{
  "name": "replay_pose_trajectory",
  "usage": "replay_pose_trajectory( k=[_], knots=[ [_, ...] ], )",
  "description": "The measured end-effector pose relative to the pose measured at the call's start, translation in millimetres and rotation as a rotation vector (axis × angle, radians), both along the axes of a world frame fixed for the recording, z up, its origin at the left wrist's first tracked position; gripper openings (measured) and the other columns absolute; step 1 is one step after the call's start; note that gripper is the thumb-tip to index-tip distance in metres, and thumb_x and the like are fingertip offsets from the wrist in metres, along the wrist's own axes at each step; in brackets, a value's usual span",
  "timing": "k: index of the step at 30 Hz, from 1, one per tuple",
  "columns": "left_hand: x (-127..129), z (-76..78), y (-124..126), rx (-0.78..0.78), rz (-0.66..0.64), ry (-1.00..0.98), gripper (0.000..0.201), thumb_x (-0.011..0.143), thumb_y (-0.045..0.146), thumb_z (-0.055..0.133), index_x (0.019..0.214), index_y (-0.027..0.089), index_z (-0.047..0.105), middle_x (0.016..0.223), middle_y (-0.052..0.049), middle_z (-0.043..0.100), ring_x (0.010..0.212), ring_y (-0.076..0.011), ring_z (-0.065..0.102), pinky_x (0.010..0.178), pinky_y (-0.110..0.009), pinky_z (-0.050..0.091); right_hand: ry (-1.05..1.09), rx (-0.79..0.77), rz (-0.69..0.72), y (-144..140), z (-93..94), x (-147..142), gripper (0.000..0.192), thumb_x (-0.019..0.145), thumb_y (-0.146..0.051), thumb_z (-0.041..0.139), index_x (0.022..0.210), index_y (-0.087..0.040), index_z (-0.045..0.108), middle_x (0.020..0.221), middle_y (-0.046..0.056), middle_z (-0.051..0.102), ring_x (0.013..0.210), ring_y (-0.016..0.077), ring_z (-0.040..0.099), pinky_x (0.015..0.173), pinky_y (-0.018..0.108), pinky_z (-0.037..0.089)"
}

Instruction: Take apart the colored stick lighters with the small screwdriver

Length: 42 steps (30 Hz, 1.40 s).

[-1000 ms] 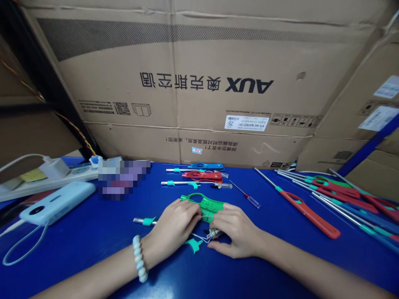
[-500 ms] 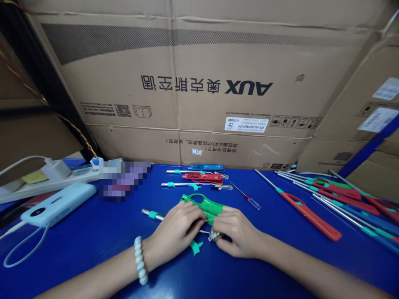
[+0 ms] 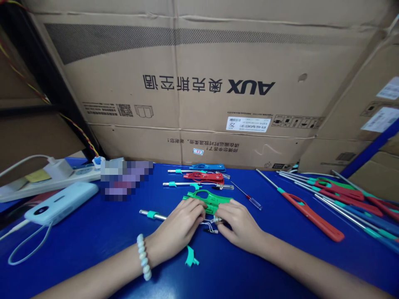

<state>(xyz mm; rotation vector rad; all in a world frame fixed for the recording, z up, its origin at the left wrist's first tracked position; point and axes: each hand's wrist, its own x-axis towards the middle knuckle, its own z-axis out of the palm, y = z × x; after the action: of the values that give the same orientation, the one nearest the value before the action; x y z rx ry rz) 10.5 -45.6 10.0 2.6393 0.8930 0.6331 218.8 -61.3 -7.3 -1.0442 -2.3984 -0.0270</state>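
Nearest to me, a small teal trigger piece (image 3: 189,257) is lying loose on the blue table (image 3: 93,236), just short of my hands and touched by neither.

My left hand (image 3: 179,226), bead bracelet (image 3: 144,257) at the wrist, is resting fingers-down on the near end of the green lighter shell (image 3: 207,201); the fingers are curled narrow, pressing the shell to the table. My right hand (image 3: 238,224) is meeting it from the other side, thumb and forefinger pinched close on a small metal part with thin wires (image 3: 211,226) trailing toward me. I cannot tell whether the part is seated in the shell or only held against it.

Judgement: I am fitting the wired insert into the open green shell. The next move is calling for a steady left-hand hold and a fine right-hand push, keeping the wires from snagging.

A metal tube with a teal collar (image 3: 151,214) is lying just left of my left hand, apart from it.

Beyond the shell, a red lighter (image 3: 204,177) and a blue lighter (image 3: 207,167) are lying side by side, and a thin screwdriver (image 3: 247,196) is lying to the right. More long lighters (image 3: 324,199) are spreading out at far right.

At far left, a power bank (image 3: 60,202) and a power strip (image 3: 46,176) are sitting.

Containers: only closed cardboard boxes (image 3: 199,83) are standing behind the table; their contents are not showing.
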Motion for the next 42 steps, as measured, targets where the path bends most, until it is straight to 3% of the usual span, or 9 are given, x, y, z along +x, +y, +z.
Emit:
replay_pose_trajectory(
  k=[7, 11, 14, 23, 32, 42],
  knots=[
    [0.7, -0.1, -3.2, -0.022, 0.024, -0.036, 0.016, 0.097, 0.017, 0.038, 0.09, 0.019, 0.053, 0.108, -0.006, 0.056, 0.099, -0.0205, 0.05, 0.088, -0.037, 0.04, 0.058, -0.017, -0.09, 0.5, 2.3, -0.8, 0.016, 0.084, -0.013, 0.044, 0.071, -0.019, 0.051, 0.067, 0.001, 0.057, 0.06, 0.0151, 0.049, 0.061, 0.028, 0.031],
    [1.6, 2.8, -5.4, -0.061, 0.059, -0.075, 0.018, 0.099, 0.021, 0.036, 0.092, 0.02, 0.052, 0.098, -0.003, 0.059, 0.091, -0.0189, 0.051, 0.085, -0.036, 0.036, 0.129, -0.037, -0.101, -2.0, 4.8, -1.1, 0.002, 0.086, -0.018, 0.049, 0.084, -0.019, 0.048, 0.07, 0.001, 0.058, 0.062, 0.0163, 0.051, 0.061, 0.027, 0.034],
    [2.2, 4.2, -5.3, -0.091, 0.073, -0.104, 0.017, 0.098, 0.021, 0.037, 0.092, 0.02, 0.052, 0.089, -0.001, 0.06, 0.084, -0.0178, 0.051, 0.082, -0.034, 0.034, 0.128, -0.023, -0.082, -2.9, 3.3, -0.6, 0.007, 0.088, -0.023, 0.051, 0.087, -0.02, 0.045, 0.071, 0.001, 0.057, 0.062, 0.017, 0.051, 0.06, 0.027, 0.035],
    [3.2, 7.0, -5.1, -0.2, 0.09, -0.174, 0.014, 0.096, 0.025, 0.047, 0.091, 0.022, 0.06, 0.09, 0.002, 0.065, 0.087, -0.0178, 0.055, 0.083, -0.033, 0.03, 0.085, 0.032, -0.011, 0.2, 0.2, 0.3, 0.021, 0.097, -0.033, 0.041, 0.085, -0.019, 0.051, 0.076, 0.002, 0.063, 0.064, 0.0163, 0.053, 0.062, 0.028, 0.035],
    [4.7, 4.9, -2.2, -0.282, 0.154, -0.237, 0.015, 0.092, 0.028, 0.052, 0.088, 0.021, 0.064, 0.082, 0.002, 0.067, 0.078, -0.0176, 0.056, 0.078, -0.03, 0.033, 0.06, 0.041, -0.03, -3.7, 2.5, 0.2, 0.019, 0.096, -0.032, 0.041, 0.093, -0.018, 0.054, 0.083, 0.006, 0.062, 0.074, 0.0192, 0.055, 0.067, 0.03, 0.039],
    [5.1, 2.5, -0.9, -0.281, 0.129, -0.318, 0.015, 0.091, 0.024, 0.053, 0.082, 0.019, 0.064, 0.083, 0.001, 0.067, 0.079, -0.0163, 0.057, 0.078, -0.028, 0.035, 0.03, 0.085, -0.005, -5.7, 5.0, -0.2, 0.019, 0.096, -0.027, 0.039, 0.096, -0.017, 0.055, 0.085, 0.007, 0.06, 0.075, 0.0198, 0.053, 0.067, 0.031, 0.039]
  ],
)
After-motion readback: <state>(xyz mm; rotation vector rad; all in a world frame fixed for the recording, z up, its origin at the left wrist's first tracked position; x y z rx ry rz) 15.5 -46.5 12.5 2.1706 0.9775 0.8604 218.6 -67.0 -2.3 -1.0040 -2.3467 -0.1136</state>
